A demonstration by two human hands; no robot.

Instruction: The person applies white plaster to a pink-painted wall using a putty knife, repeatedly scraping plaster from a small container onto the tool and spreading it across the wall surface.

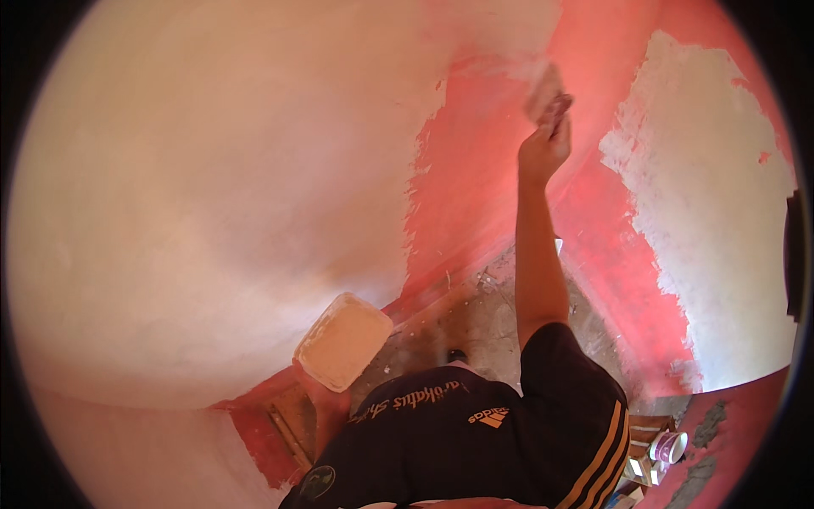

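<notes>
High up near the corner of the walls, my right hand is closed around the handle of a wide paintbrush. The brush is blurred by motion and lies against the red wall, beside the edge of the pale paint. Low on the left, my left hand holds a rectangular tub with rounded corners and cream-coloured paint in it. Most of that hand's fingers are hidden by the tub. The left wall is largely covered in pale paint, with a ragged edge against the red.
A large pale patch covers part of the right wall. Behind me on the right, a white and purple bucket stands by a wooden crate. Wooden pieces lean at lower left. Bits of debris lie on the floor.
</notes>
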